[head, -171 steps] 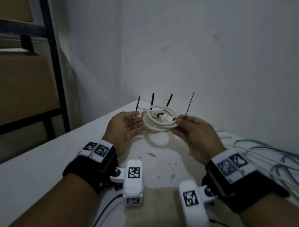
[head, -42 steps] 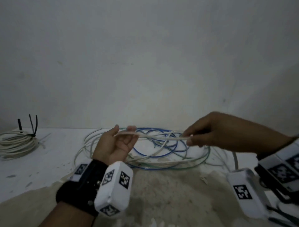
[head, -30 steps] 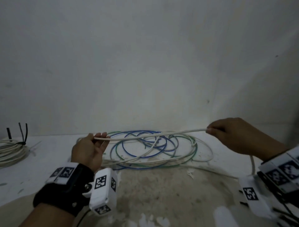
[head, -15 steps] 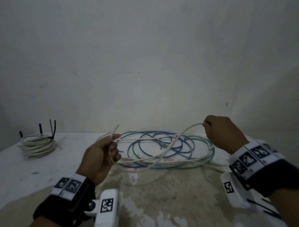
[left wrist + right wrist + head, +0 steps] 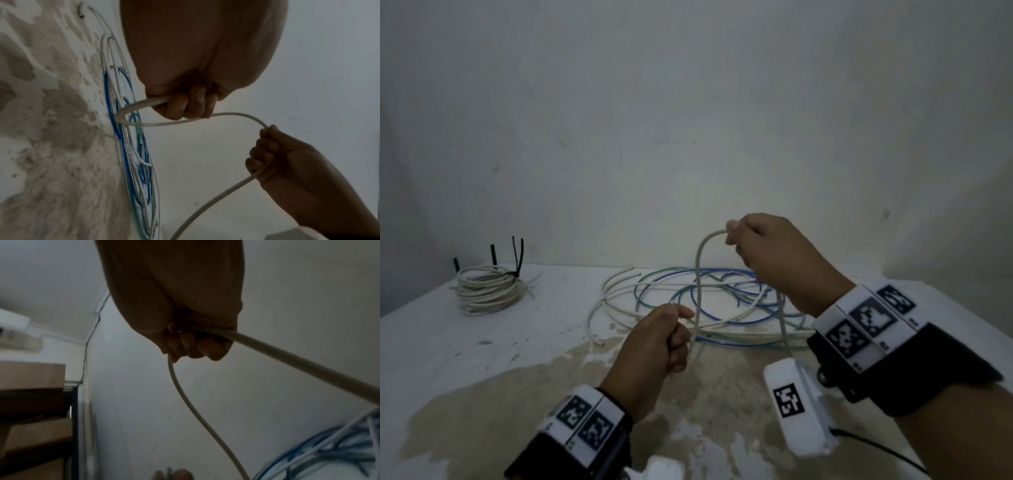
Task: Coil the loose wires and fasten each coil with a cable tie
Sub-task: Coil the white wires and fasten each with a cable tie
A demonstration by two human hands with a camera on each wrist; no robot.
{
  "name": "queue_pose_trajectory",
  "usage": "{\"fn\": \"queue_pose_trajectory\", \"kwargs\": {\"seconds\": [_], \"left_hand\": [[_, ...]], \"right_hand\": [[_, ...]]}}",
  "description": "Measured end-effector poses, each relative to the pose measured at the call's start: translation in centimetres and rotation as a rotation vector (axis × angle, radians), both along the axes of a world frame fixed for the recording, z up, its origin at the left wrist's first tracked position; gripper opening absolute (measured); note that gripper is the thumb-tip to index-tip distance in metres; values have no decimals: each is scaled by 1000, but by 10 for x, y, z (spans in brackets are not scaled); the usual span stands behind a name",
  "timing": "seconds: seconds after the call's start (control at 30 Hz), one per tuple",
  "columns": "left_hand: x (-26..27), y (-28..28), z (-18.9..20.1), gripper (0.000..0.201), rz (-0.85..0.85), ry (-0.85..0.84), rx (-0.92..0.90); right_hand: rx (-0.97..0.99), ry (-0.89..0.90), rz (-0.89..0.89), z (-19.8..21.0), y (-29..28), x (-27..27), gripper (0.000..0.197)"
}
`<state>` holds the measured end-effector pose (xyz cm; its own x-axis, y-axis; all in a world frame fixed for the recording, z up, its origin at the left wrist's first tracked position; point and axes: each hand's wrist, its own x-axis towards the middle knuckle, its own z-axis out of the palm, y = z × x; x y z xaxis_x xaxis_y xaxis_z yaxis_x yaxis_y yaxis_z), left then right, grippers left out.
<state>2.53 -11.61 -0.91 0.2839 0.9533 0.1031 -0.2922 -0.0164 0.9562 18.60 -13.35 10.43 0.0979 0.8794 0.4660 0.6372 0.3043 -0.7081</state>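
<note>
Two hands worked above a white table (image 5: 441,346) whose paint had worn off in patches, leaving rough grey-brown bare spots near the front edge. Behind it stood a plain white wall (image 5: 688,102), matt and scuffed.

At mid-table lay the loose wires (image 5: 722,298), blue, green and white strands in wide flat overlapping loops (exact count could not be told from the tangle). They looked light, smooth-jacketed and springy, holding their round curves, so they would likely want to uncoil if let go.

Off to the left sat a finished coil (image 5: 488,291) of white wire, tight and stacked, cinched by black cable ties (image 5: 517,260) with stiff tails standing upright.

The white wire (image 5: 698,267) being worked arched up off the table between the hands. It bent in a smooth bow without kinking, so I judged it fairly stiff, round in section, light enough for a fingertip hold. The best hold seemed to be at the crossing of each new loop, so the turns stay stacked.

The right hand (image 5: 774,257) was raised, fingers curled round the top of the arch. The left hand (image 5: 657,342) sat lower and nearer, fist wrapped round the wire close to its free end.
</note>
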Motion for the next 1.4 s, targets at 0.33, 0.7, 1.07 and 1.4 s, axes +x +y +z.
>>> {"fn": "queue_pose_trajectory", "kwargs": {"seconds": [0.33, 0.7, 1.07, 1.4], "left_hand": [[-13, 28, -1, 48, -67, -440, -340], [-25, 26, 26, 25, -33, -297, -190], [-4, 9, 14, 42, 31, -72, -17], [-11, 15, 16, 35, -2, -373, -288]], "right_hand": [[-68, -86, 476, -62, -53, -41, 24], [-376, -443, 374, -95, -54, -27, 18], [-133, 138, 231, -82, -37, -61, 31], [67, -256, 296, -109, -30, -52, 24]]}}
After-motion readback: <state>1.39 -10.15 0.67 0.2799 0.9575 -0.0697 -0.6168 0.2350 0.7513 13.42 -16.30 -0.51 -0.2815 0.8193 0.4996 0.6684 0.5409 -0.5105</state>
